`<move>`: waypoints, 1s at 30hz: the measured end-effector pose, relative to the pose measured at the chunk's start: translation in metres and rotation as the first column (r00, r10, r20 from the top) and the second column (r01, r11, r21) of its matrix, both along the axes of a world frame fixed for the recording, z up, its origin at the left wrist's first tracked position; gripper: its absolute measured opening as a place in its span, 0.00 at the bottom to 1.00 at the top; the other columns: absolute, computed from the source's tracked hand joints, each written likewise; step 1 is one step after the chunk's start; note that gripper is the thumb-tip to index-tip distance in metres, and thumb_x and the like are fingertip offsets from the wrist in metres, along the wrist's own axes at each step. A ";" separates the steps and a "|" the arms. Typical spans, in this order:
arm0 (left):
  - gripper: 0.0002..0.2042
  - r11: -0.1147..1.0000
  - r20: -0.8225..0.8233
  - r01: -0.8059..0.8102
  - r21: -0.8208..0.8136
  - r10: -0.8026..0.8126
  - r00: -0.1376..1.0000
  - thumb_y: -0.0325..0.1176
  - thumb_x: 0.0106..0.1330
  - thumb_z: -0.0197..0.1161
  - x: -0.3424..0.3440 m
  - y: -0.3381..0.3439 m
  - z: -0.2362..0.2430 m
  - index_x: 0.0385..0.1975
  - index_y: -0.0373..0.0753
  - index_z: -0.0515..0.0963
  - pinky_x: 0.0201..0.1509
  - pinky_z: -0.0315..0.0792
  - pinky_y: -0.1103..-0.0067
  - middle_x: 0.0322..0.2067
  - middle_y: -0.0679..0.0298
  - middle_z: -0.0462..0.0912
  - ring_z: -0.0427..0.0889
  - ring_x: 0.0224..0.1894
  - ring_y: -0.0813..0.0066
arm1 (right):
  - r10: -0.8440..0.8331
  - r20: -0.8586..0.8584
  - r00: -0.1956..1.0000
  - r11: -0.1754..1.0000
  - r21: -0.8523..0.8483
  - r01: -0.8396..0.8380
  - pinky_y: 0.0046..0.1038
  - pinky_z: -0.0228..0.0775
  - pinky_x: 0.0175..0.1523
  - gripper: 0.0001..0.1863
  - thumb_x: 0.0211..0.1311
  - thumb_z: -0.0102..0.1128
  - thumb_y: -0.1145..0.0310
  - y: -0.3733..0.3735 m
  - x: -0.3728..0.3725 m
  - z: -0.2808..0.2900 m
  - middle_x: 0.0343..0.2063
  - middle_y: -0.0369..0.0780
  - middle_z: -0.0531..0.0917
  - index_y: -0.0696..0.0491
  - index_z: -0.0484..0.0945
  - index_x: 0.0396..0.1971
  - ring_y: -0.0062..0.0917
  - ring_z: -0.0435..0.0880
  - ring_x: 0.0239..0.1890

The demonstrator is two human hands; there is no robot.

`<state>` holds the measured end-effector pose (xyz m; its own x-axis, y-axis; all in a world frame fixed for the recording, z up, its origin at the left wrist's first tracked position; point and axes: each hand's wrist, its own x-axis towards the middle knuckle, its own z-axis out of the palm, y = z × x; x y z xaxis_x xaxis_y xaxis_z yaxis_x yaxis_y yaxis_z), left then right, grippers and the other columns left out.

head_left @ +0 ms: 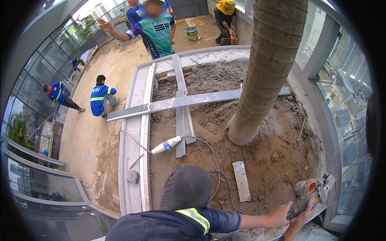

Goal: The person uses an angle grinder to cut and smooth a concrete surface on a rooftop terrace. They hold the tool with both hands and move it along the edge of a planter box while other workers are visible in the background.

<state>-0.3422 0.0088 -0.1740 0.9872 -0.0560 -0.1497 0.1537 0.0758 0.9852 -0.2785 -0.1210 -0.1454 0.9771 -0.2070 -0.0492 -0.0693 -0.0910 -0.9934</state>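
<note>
Neither my left hand nor my right hand shows in the head view. Closest in front is a co-worker in a dark hood (187, 186) and dark top with a reflective band, seen from behind. That person's bare hands (281, 215) are around the dark body of an angle grinder (299, 207) at the lower right. The grinder's head is beside an orange-brown pipe end (311, 187) at the planter's corner. Dust or motion blurs the spot where it meets the edge.
A palm trunk (267, 72) rises from the planter soil (209, 160). Metal bars (193, 100) cross the soil, near a plug connector (166, 145) with a grey cable. A tape measure (132, 176) lies on the left ledge (128, 160). Several workers, a bucket (192, 33) and glass railings surround it.
</note>
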 end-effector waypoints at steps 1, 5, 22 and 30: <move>0.33 1.000 -0.002 -0.002 -0.011 0.002 1.000 0.34 0.55 0.75 0.000 0.000 0.001 0.57 0.26 0.65 0.48 0.79 0.56 0.40 0.34 0.84 0.85 0.47 0.35 | 0.001 -0.005 1.000 1.000 0.004 -0.001 0.32 0.77 0.49 0.26 0.77 0.59 0.52 0.000 0.000 0.000 0.46 0.44 0.81 0.62 0.74 0.57 0.29 0.82 0.45; 0.36 0.999 0.013 0.031 0.009 -0.031 0.999 0.36 0.58 0.76 0.001 -0.001 -0.007 0.60 0.24 0.65 0.50 0.79 0.58 0.41 0.32 0.83 0.85 0.49 0.35 | 0.002 -0.004 1.000 0.999 0.038 -0.002 0.32 0.76 0.49 0.25 0.77 0.57 0.53 -0.002 0.002 -0.006 0.46 0.43 0.81 0.61 0.74 0.57 0.29 0.82 0.45; 0.33 1.000 0.041 -0.028 -0.004 0.028 0.999 0.34 0.56 0.74 0.002 -0.016 -0.014 0.57 0.27 0.65 0.47 0.79 0.57 0.39 0.35 0.83 0.84 0.47 0.34 | -0.027 0.056 0.998 0.997 0.077 0.023 0.29 0.76 0.47 0.26 0.76 0.60 0.53 0.015 -0.003 0.010 0.45 0.42 0.82 0.61 0.74 0.57 0.27 0.82 0.42; 0.34 1.000 0.003 0.014 -0.010 -0.014 1.000 0.34 0.55 0.76 -0.002 -0.003 -0.005 0.57 0.23 0.67 0.47 0.78 0.59 0.39 0.35 0.83 0.86 0.45 0.37 | -0.029 0.068 0.997 0.995 0.100 0.022 0.28 0.78 0.46 0.23 0.78 0.58 0.54 0.023 -0.010 0.011 0.44 0.41 0.83 0.58 0.75 0.59 0.27 0.84 0.42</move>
